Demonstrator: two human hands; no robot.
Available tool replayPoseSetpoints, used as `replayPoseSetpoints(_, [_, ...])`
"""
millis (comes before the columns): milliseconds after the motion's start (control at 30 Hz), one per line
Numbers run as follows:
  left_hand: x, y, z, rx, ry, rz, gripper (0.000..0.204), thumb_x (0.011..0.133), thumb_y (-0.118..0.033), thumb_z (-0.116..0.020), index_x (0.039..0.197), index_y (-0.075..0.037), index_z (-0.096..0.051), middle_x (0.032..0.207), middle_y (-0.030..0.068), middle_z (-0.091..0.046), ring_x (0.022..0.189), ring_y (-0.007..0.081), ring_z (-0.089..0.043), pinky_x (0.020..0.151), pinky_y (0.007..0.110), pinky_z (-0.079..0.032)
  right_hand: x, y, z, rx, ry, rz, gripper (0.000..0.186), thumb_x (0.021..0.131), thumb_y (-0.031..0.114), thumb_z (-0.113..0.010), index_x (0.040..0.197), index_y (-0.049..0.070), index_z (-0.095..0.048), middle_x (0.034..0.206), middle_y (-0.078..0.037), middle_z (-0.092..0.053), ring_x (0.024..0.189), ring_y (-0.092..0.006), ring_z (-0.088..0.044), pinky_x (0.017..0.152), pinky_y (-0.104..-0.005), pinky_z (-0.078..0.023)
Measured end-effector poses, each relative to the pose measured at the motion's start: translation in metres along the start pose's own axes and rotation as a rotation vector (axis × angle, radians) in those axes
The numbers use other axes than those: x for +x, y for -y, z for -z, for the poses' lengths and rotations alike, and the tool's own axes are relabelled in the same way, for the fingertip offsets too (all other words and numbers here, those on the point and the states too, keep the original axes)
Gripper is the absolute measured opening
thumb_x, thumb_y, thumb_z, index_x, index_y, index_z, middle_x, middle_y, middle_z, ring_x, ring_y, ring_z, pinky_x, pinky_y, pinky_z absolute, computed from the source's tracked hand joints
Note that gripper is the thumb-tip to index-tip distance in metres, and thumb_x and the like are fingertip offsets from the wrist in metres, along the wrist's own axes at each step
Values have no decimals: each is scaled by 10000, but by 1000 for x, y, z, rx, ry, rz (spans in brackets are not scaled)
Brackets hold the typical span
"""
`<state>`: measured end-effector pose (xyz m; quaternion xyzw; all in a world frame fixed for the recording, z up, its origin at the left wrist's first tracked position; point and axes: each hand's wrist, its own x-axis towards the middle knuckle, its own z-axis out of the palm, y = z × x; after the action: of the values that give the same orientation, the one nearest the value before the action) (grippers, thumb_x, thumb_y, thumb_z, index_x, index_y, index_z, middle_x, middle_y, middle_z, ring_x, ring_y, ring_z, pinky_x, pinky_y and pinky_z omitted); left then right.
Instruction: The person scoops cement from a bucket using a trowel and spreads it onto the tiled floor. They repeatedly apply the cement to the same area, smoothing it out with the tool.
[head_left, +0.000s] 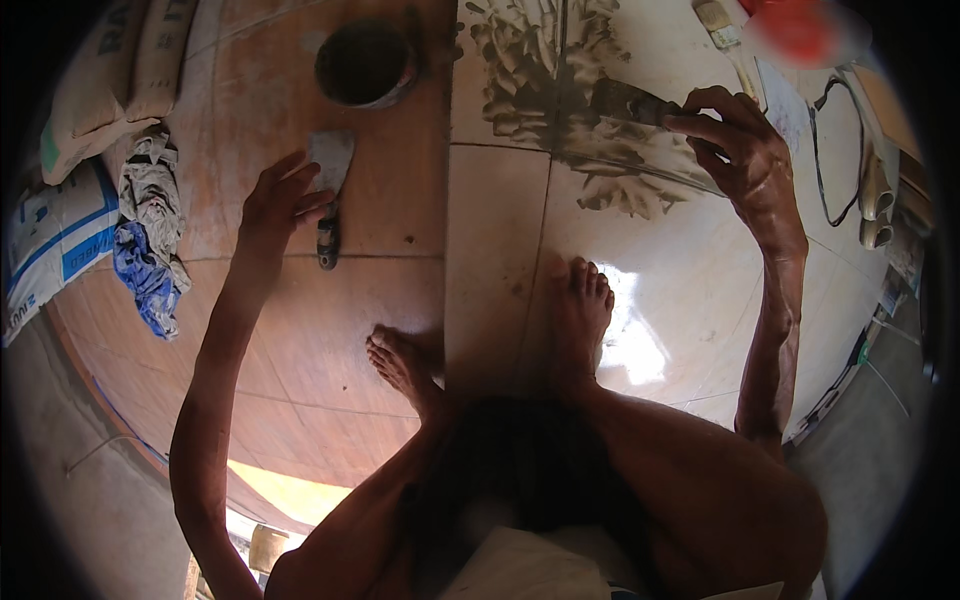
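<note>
My right hand [738, 142] is closed on a small scraper [630, 104] whose dark, flat end lies over wet grey paste [520, 70]. The paste is smeared in streaks across the joints of the pale tiles [495, 260]. On the brown tiled side, a putty knife [333, 160] has its metal blade pointing away from me and its dark handle toward me. My left hand [277, 200] has its fingers apart at the blade's left edge, overlapping it in view; they do not look wrapped around it. A dark round bucket [393, 98] stands beyond the knife.
Paper sacks [95, 95] and a blue-white bag [65, 235] line the left, beside a crumpled cloth [150, 195]. A paintbrush [716, 25], a blurred red object [790, 30] and a black cord [815, 145] lie at the far right. My bare feet straddle the raised tile edge [447, 290].
</note>
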<state>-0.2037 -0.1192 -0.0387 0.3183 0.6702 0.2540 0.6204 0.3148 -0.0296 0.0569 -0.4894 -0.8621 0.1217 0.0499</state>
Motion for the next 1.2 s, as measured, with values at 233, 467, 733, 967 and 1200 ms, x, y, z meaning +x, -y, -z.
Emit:
replayPoseSetpoints(233, [1,-7,-8,19,9,23,535,1157,-278,-575,1625,-44,-463,1527,127,-642,1268,247,-714,1066,364,-548,15,6,-1,-10,-64,60,369,797,-3,-855,1123,168,-830,1150,47,-724,1049,-205,-697,961,-387,-637])
replayPoseSetpoints(467, [0,-5,-9,25,9,39,577,1141,-337,-605,1617,-41,-470,1518,136,-647,1271,249,-712,1094,391,-535,23,-1,-1,125,5,1,370,814,-26,-839,1133,162,-829,1149,20,-729,1063,-220,-710,979,-390,-636])
replayPoseSetpoints(733, [-5,0,-2,81,19,54,605,1134,-385,-613,1609,-34,-481,1521,140,-646,1286,252,-705,1108,405,-528,-1,14,-10,134,30,-47,356,799,-27,-846,1104,155,-830,1149,28,-736,1059,-219,-713,967,-368,-640])
replayPoseSetpoints(967, [-1,-6,-9,110,41,24,597,1133,-383,-610,1605,-38,-487,1517,133,-646,1285,247,-705,1102,403,-533,41,47,-10,19,-38,236,351,798,-22,-837,1111,136,-830,1140,29,-716,991,-203,-701,901,-372,-653])
replayPoseSetpoints(1200, [-10,7,1,79,51,36,593,1127,-388,-609,1593,-39,-501,1515,118,-650,1267,262,-712,1100,410,-534,23,40,-2,-10,56,120,336,801,-28,-850,1103,119,-822,1147,6,-723,1010,-208,-707,887,-382,-650])
